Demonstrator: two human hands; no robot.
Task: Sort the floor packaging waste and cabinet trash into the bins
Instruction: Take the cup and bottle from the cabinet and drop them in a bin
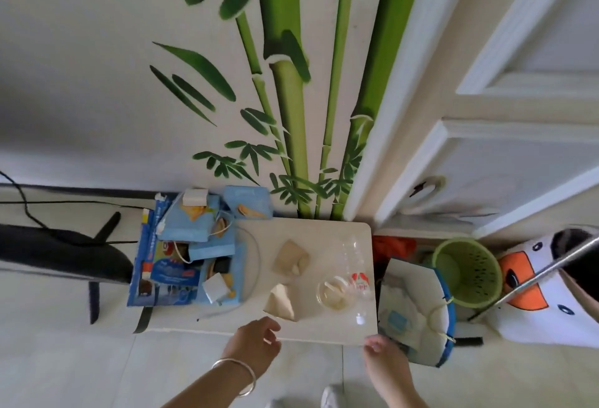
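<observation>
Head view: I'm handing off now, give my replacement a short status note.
Left hand empty, open, at the cabinet top's near edge. Right hand empty, beside the blue-edged paper bag.
On top: two brown paper scraps, clear plastic bottle, small clear cup.
Blue packaging pile on the left.
Green bin right of the bag.
Done: nothing visibly sorted. Left: everything.

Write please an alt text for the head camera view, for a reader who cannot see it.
Two empty hands, left hand and right hand, reach toward a low white cabinet top holding crumpled brown paper, a clear plastic bottle and a small glass dish. Blue packaging lies left; a green bin stands right.
</observation>
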